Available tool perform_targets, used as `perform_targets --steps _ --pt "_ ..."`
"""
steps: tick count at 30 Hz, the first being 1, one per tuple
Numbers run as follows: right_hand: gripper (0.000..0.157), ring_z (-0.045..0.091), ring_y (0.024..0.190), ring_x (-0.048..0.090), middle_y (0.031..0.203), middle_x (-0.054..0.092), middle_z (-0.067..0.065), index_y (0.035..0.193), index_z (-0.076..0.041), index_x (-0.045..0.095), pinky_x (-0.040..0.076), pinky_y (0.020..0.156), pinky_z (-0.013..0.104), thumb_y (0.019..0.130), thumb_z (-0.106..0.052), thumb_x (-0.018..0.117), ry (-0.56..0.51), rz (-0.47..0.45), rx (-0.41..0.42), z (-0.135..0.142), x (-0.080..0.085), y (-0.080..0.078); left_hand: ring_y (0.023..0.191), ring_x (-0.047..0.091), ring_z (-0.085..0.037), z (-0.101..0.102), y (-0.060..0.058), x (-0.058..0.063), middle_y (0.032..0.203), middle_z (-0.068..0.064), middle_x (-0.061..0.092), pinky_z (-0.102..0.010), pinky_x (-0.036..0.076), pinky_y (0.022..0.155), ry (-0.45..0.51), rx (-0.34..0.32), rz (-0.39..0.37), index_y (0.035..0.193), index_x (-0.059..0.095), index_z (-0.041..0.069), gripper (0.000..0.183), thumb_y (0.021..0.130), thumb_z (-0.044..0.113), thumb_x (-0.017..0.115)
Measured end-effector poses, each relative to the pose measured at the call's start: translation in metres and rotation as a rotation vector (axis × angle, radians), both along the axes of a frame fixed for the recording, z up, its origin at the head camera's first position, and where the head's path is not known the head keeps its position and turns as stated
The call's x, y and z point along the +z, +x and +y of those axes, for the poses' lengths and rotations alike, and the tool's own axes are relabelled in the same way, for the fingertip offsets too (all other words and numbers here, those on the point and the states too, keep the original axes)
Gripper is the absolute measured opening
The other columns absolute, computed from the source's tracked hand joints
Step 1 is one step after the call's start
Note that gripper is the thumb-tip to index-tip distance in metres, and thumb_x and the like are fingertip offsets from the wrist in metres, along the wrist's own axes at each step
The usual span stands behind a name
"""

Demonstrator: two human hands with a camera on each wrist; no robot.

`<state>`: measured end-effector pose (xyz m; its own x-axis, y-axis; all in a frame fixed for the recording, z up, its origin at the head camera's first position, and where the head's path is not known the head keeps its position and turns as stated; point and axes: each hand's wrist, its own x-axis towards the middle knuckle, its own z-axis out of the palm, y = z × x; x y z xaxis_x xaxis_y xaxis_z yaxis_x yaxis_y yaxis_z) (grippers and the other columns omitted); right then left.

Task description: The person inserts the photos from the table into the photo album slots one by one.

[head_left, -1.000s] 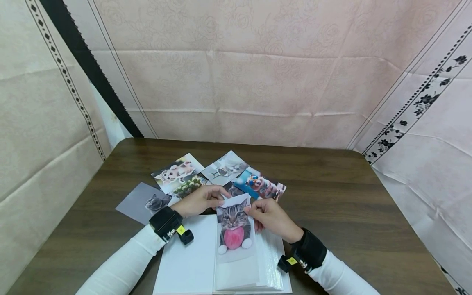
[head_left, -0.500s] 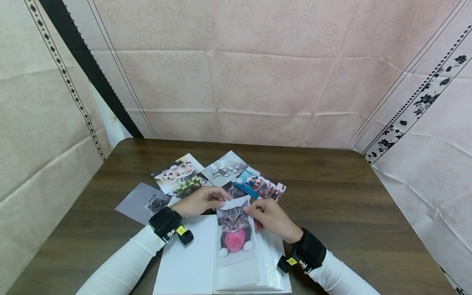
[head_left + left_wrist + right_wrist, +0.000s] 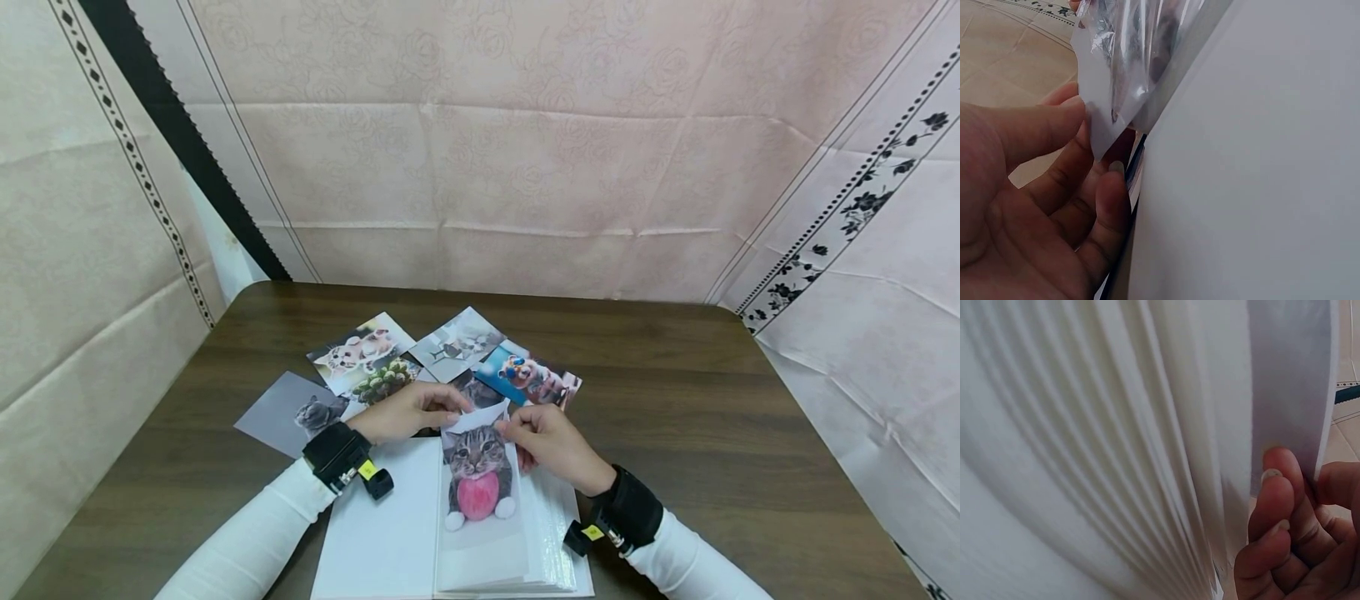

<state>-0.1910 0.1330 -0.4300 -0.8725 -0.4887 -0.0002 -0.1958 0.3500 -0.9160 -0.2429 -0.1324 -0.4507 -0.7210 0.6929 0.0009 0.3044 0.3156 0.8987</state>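
A photo album (image 3: 378, 533) lies open at the near side of the table, its white inside cover at left and a stack of clear-sleeved pages at right. On the top page is a photo of a tabby cat with a pink heart (image 3: 478, 496), mostly inside the clear sleeve, its white upper edge sticking out. My left hand (image 3: 408, 412) pinches the photo's upper left corner (image 3: 1100, 134) between thumb and fingers, beside the crinkled plastic sleeve (image 3: 1147, 56). My right hand (image 3: 553, 443) pinches the right edge of that sleeve page (image 3: 1288, 381) near its top, other fingers curled behind.
Beyond the album, several loose photos overlap: a grey rose print (image 3: 281, 412), a pink-animal print (image 3: 363, 350), a pale print (image 3: 457, 343) and a blue one (image 3: 528, 377). Brown wooden table (image 3: 675, 400) extends to both sides. A patterned cloth (image 3: 525, 192) hangs behind.
The cat photo has slid slightly down toward me, deeper into the sleeve. My left hand has moved down a little with it, while my right hand has stayed in place.
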Motion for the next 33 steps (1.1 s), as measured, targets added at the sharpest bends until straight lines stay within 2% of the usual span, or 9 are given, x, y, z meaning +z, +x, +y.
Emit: perform_targets --steps 10,24,33 --pt "0.03 0.02 0.05 0.053 0.058 0.052 0.007 0.079 -0.008 0.066 0.045 0.049 0.027 0.097 -0.031 0.056 -0.008 0.01 0.01 -0.0001 -0.0015 -0.0004 0.108 0.056 -0.014 0.0004 0.0004 0.0003 0.117 0.002 0.064 -0.034 0.047 0.091 -0.01 -0.029 -0.009 0.116 0.066 0.019 0.023 0.097 0.024 0.055" --pt "0.03 0.016 0.051 0.052 0.058 0.051 0.005 0.077 -0.007 0.065 0.043 0.049 0.025 0.096 -0.028 0.056 0.001 0.007 -0.002 -0.0012 -0.0013 0.0 0.102 0.055 -0.017 0.0004 0.002 0.0012 0.114 0.001 0.065 -0.033 0.047 0.089 -0.012 -0.054 -0.02 0.115 0.067 0.014 0.026 0.096 0.028 0.056" --pt "0.03 0.02 0.053 0.052 0.059 0.052 0.012 0.08 -0.004 0.066 0.043 0.051 0.026 0.097 -0.026 0.055 0.0 -0.004 -0.002 -0.0001 -0.0009 -0.0005 0.099 0.054 -0.017 0.0007 0.0016 0.0001 0.113 -0.001 0.066 -0.031 0.046 0.087 -0.016 -0.073 -0.013 0.115 0.067 0.012 0.026 0.096 0.027 0.056"
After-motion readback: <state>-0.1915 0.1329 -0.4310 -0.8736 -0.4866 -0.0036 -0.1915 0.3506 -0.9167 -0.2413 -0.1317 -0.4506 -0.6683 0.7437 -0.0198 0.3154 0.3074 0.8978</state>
